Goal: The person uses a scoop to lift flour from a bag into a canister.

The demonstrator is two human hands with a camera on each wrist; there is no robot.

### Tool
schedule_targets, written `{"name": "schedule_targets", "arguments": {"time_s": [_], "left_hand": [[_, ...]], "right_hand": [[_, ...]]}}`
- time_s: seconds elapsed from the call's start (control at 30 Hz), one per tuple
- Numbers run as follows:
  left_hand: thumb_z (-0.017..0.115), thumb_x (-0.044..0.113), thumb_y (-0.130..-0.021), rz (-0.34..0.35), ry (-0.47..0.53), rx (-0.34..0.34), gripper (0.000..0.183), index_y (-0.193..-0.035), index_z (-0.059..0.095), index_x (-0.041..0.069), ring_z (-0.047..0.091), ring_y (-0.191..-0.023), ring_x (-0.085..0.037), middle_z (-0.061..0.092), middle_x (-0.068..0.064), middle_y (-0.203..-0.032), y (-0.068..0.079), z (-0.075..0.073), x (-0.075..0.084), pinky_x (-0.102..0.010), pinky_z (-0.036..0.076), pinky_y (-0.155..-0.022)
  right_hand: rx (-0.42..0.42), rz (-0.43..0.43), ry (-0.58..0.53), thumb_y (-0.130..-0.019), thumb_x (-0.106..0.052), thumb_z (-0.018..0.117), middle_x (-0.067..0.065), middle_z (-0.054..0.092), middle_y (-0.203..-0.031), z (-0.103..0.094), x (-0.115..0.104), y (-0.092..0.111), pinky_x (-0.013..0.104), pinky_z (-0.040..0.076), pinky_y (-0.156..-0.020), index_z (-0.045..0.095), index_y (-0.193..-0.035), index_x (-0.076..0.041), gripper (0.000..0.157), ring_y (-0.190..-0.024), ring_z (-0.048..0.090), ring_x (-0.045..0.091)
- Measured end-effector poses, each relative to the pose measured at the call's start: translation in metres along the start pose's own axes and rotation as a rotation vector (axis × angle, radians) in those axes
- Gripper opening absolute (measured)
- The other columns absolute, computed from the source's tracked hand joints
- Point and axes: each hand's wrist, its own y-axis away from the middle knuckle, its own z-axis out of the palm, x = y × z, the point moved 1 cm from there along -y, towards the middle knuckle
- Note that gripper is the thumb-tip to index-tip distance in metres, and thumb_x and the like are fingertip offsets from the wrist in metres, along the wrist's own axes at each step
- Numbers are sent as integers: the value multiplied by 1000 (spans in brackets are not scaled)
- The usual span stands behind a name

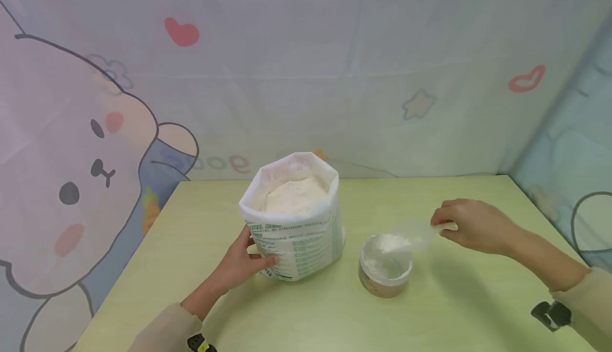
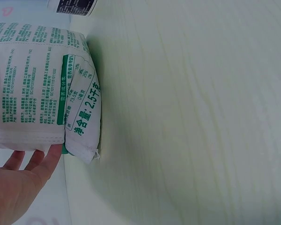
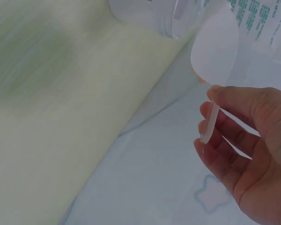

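Position taken from the head view. The white bag (image 1: 306,243) with green print stands upright on the pale green table (image 1: 287,320), its mouth open and pale powder (image 1: 296,195) filling it to just below the folded rim. The left hand (image 1: 239,262) is at the bag's 8 o'clock, spread wide and holding it, thumb against the printed front and fingers round the side. The left wrist view confirms fingertips along the bag's edge.

A clear round jar (image 1: 382,289) stands at the bag's 4 o'clock, near it but apart, with white powder visible inside. The right hand (image 1: 478,227), between the jar's 2 and 3 o'clock, holds a narrow pinch on the handle of a translucent scoop (image 3: 215,51). The scoop's bowl, bearing a white heap (image 1: 393,243), overlaps the jar's mouth; whether it touches the rim cannot be told.

Dark bands (image 1: 551,316) are noted at both wrists. A printed backdrop (image 1: 306,76) stands at the table's 12 o'clock, with a large cartoon animal (image 1: 95,198) towards 10 o'clock.
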Motion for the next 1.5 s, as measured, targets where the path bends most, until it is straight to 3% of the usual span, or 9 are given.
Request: {"name": "schedule_targets", "arguments": {"time_s": [0.27, 0.63, 1.5], "left_hand": [[76, 14, -76, -5, -16, 8, 77, -135, 31, 33, 53, -111, -33, 48, -3, -126, -2, 0, 0, -37, 54, -81], [77, 19, -76, -10, -15, 25, 74, -133, 32, 31, 49, -115, -33, 44, -4, -128, 6, -5, 0, -36, 54, -83], [76, 15, -76, 5, 1, 6, 77, -135, 30, 32, 53, -111, -33, 46, -4, -128, 0, 0, -2, -37, 54, -81]], "right_hand": [[13, -23, 85, -66, -6, 79, -10, 60, -81, -6, -4, -6, 24, 49, -57, 68, -84, -19, 25, -72, 59, 11], [-35, -46, 138, -66, -3, 77, -9, 57, -77, -7, -18, -22, 24, 45, -49, 69, -82, -19, 24, -71, 57, 15], [-59, -89, 298, -65, 2, 74, -7, 50, -70, -12, -32, -30, 21, 36, -41, 67, -74, -16, 22, -67, 48, 14]]}}
